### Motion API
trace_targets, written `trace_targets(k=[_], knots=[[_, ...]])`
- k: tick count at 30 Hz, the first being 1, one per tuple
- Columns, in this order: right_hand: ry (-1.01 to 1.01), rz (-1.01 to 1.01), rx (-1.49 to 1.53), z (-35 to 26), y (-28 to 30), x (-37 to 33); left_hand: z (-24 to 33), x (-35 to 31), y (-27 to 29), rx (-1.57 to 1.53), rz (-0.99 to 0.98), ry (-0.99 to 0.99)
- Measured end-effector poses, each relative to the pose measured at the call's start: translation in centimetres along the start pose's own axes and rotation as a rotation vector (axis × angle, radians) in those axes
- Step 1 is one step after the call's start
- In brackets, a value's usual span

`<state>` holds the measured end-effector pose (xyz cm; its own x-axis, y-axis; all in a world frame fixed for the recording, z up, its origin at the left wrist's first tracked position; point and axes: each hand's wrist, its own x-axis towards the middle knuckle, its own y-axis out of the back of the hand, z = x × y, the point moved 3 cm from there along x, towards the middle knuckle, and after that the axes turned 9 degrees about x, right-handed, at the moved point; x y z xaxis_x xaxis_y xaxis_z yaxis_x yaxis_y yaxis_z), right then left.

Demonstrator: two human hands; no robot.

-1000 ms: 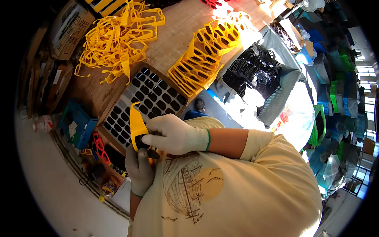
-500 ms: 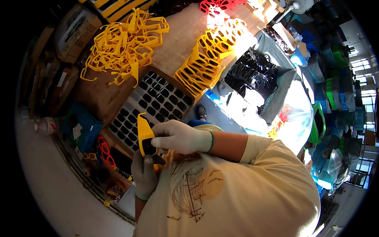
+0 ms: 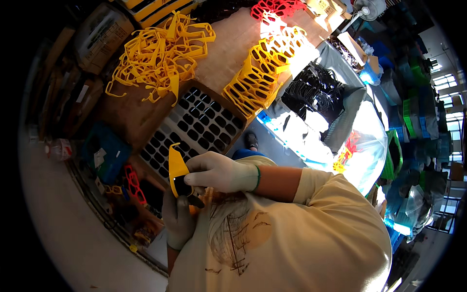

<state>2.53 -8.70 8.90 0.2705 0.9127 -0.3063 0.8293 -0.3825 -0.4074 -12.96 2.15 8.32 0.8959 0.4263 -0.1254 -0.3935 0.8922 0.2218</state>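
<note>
A pair of yellow-framed glasses (image 3: 177, 161) is held close to my chest, one yellow temple pointing up and a dark lens showing below it. My right hand (image 3: 216, 171), in a white glove, pinches the frame beside that lens from the right. From below, my left hand (image 3: 179, 219), in a greyish glove, has its fingers closed around the lower part, which is mostly hidden. Just beyond them on the table lies a tray of dark lenses (image 3: 198, 121) set in rows.
A tangled heap of yellow frames (image 3: 151, 61) lies at the far left. Yellow glasses with dark lenses (image 3: 253, 85) stand in a row, with red frames (image 3: 277, 9) behind. A blue bin (image 3: 107, 151) is at left; black glasses (image 3: 314, 92) fill a lined container at right.
The glasses have tilted slightly and the right hand has shifted a little down and left. Both hands keep hold. The table scene has slid slightly right in view.
</note>
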Motion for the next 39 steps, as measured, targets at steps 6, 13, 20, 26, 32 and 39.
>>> trace_targets(k=[6,13,20,26,32,39], knots=[[-0.049,-0.024,0.122,-0.4,-0.5,-0.3,0.6,-0.2,0.8,-0.021,-0.082,0.055],[0.006,0.002,0.288,0.4,-0.4,-0.6,2.1,0.8,1.1,0.097,-0.076,0.121],[0.131,0.09,-0.209,-1.1,-0.3,-0.8,1.6,1.3,1.3,0.126,-0.033,0.059],[0.167,0.18,-0.388,-1.7,-0.4,-1.1,1.7,1.6,1.1,0.316,-0.042,0.024],[0.16,0.211,-0.383,-1.2,-0.6,-1.1,1.3,1.6,0.6,0.334,-0.023,-0.016],[0.197,0.23,-0.335,-1.8,-1.2,-1.9,2.0,1.0,-0.3,0.329,0.057,0.003]])
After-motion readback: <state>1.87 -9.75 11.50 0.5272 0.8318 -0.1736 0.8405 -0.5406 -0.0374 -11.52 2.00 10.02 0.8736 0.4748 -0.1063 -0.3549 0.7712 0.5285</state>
